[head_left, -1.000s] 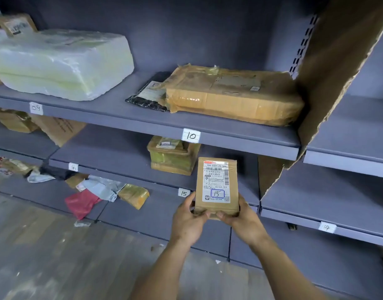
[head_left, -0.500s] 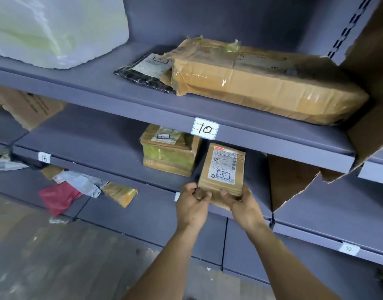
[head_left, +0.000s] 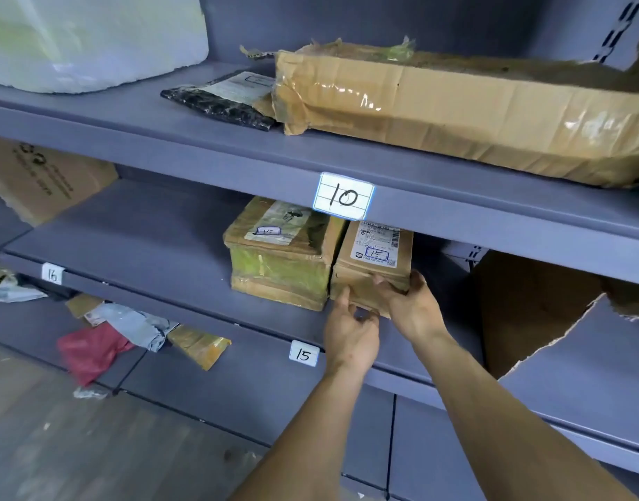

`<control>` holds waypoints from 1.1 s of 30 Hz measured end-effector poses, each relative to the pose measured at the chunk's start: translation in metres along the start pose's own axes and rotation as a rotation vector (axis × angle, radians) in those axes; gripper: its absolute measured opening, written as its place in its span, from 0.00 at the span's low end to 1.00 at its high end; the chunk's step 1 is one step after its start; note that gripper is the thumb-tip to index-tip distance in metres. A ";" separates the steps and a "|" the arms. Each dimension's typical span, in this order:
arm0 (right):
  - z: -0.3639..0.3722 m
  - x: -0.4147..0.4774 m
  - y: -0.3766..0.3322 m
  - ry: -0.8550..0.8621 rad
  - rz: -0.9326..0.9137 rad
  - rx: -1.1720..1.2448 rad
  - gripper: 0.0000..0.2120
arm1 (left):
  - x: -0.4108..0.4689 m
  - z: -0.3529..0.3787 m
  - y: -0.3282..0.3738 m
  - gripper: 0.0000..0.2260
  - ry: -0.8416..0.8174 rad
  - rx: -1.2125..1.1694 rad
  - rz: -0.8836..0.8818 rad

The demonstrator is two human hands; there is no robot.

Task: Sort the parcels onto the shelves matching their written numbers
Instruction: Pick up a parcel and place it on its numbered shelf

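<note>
On shelf 15, a person is steadying a brown parcel.
It is sitting against a taped box, right hand gripping its corner, left hand touching its front with a straight forefinger.

Small brown parcel marked 15, flat on shelf 15.
</note>
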State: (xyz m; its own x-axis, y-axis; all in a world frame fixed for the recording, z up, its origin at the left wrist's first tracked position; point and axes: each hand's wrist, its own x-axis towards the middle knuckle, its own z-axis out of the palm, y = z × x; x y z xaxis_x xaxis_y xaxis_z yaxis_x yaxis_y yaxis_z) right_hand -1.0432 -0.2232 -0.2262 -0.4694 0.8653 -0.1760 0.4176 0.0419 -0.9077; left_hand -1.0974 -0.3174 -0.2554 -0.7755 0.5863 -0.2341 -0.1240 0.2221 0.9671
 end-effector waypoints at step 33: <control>-0.070 -0.123 -0.078 -0.156 0.072 -0.439 0.22 | -0.107 -0.077 0.126 0.22 -0.257 0.715 0.050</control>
State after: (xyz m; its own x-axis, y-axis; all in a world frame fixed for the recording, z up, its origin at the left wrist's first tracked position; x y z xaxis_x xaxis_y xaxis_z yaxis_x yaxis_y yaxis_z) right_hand -0.9637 -0.2981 -0.1076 -0.5246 0.7897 -0.3181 0.7270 0.2210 -0.6501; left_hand -1.0777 -0.4117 -0.1009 -0.5905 0.7523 -0.2923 0.4063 0.5900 0.6978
